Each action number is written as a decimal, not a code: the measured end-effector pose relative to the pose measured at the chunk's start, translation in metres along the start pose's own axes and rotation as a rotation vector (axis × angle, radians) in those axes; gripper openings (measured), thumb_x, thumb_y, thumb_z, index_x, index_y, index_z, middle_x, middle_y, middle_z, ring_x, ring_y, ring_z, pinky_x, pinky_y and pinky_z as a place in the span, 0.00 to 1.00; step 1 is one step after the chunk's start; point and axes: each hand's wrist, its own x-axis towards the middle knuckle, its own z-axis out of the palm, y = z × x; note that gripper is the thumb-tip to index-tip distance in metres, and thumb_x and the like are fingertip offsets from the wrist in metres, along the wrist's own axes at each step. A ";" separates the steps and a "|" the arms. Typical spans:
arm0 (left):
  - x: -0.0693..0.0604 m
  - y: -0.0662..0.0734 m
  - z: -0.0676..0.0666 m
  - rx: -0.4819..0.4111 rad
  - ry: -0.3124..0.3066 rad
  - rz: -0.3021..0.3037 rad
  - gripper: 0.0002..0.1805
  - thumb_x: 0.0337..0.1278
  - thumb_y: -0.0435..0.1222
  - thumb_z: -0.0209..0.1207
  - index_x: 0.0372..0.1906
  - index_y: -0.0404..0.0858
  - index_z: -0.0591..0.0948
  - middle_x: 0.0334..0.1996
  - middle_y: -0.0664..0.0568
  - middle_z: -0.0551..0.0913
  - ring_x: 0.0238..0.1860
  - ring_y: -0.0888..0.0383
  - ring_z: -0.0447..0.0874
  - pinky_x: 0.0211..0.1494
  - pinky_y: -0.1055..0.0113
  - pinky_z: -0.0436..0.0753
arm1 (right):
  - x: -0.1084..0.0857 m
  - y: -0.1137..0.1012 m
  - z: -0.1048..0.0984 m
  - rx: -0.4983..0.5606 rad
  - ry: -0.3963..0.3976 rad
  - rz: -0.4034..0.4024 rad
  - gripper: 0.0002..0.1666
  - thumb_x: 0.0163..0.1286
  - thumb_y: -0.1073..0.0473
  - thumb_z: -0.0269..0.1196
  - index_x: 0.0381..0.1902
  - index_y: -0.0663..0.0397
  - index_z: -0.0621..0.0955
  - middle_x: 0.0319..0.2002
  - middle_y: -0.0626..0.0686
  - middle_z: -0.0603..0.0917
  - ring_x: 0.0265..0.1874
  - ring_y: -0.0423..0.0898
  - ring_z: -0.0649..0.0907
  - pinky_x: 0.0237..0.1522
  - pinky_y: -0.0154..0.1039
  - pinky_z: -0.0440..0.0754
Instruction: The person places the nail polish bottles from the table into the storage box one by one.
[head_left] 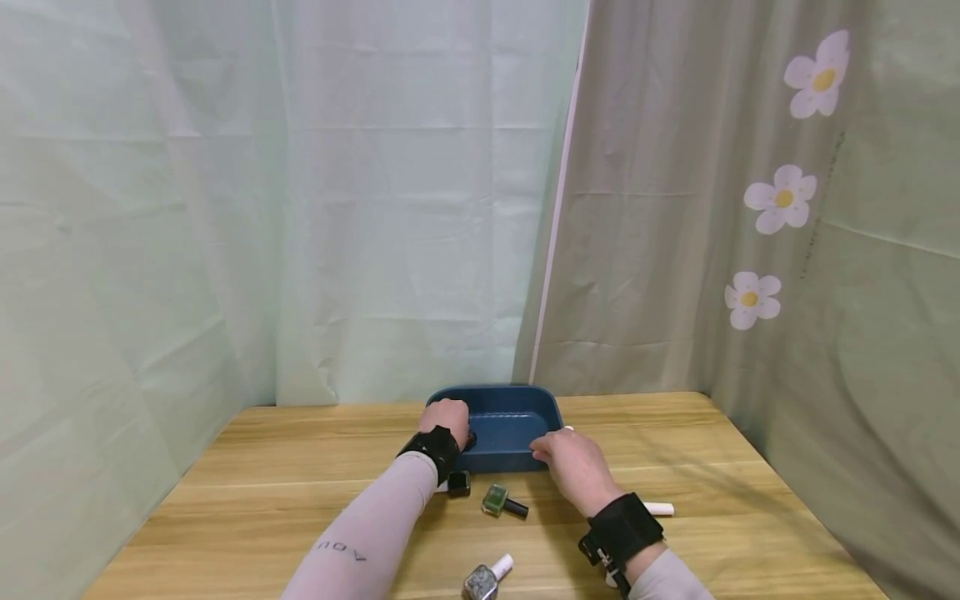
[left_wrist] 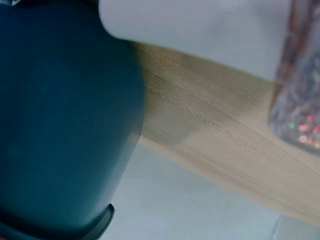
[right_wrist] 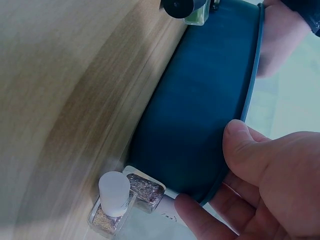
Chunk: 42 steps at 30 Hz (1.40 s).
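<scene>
A dark blue plastic tray (head_left: 498, 460) stands on the wooden table near its back edge. My left hand (head_left: 447, 417) is curled over the tray's left end; most of its fingers are hidden. At the right front corner, my right hand (head_left: 577, 467) grips the rim, its thumb (right_wrist: 237, 131) against the rim and the other fingers round the side. In front of the tray lie a green nail polish bottle (head_left: 495, 500) with a black cap and a dark nail polish bottle (head_left: 459, 484). Glitter nail polish bottles (right_wrist: 145, 192) are beside the tray, close to my right fingers.
Nearer me lies a silver glitter nail polish bottle (head_left: 480, 583) with a white cap. Another white cap (head_left: 660, 508) shows beside my right wrist. Pale curtains (head_left: 405, 208) hang behind the table and along both sides.
</scene>
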 end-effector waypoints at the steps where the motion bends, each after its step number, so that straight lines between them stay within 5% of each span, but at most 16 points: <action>1: 0.000 0.000 0.000 0.001 -0.006 -0.002 0.21 0.58 0.38 0.78 0.16 0.48 0.80 0.16 0.57 0.78 0.22 0.54 0.81 0.34 0.51 0.86 | 0.000 0.000 0.000 -0.001 -0.001 0.000 0.03 0.71 0.67 0.75 0.40 0.55 0.94 0.34 0.50 0.92 0.34 0.48 0.89 0.40 0.48 0.89; 17: -0.012 0.012 -0.026 -0.002 -0.079 -0.015 0.20 0.62 0.37 0.77 0.17 0.45 0.81 0.15 0.56 0.79 0.21 0.56 0.80 0.33 0.56 0.84 | 0.000 0.000 -0.001 -0.006 0.009 -0.019 0.03 0.71 0.66 0.75 0.38 0.53 0.93 0.33 0.49 0.91 0.33 0.48 0.88 0.38 0.48 0.88; 26: -0.006 0.006 -0.012 0.016 -0.066 -0.021 0.21 0.63 0.39 0.75 0.16 0.46 0.81 0.16 0.55 0.80 0.22 0.54 0.82 0.35 0.52 0.88 | 0.001 0.000 0.002 -0.016 0.015 -0.023 0.03 0.70 0.66 0.76 0.37 0.52 0.93 0.32 0.48 0.91 0.33 0.47 0.87 0.38 0.47 0.87; 35: -0.005 0.008 -0.011 0.054 -0.094 -0.024 0.20 0.62 0.42 0.77 0.17 0.47 0.81 0.16 0.57 0.80 0.20 0.57 0.78 0.33 0.53 0.86 | -0.001 -0.002 -0.002 -0.017 0.022 -0.023 0.03 0.71 0.66 0.75 0.37 0.52 0.93 0.33 0.48 0.91 0.34 0.49 0.88 0.38 0.48 0.87; 39: -0.009 0.012 -0.022 0.039 -0.102 -0.032 0.20 0.62 0.42 0.77 0.18 0.46 0.82 0.17 0.56 0.81 0.21 0.56 0.79 0.35 0.54 0.86 | -0.001 0.000 -0.002 -0.010 0.015 -0.018 0.03 0.71 0.66 0.75 0.39 0.53 0.93 0.33 0.49 0.91 0.34 0.49 0.88 0.39 0.48 0.88; 42: -0.017 0.021 -0.042 0.005 -0.099 -0.037 0.16 0.65 0.37 0.75 0.21 0.42 0.85 0.21 0.53 0.83 0.26 0.53 0.83 0.39 0.53 0.88 | -0.001 0.000 -0.003 -0.005 0.007 -0.009 0.03 0.71 0.66 0.75 0.39 0.54 0.93 0.33 0.49 0.91 0.34 0.49 0.88 0.39 0.49 0.88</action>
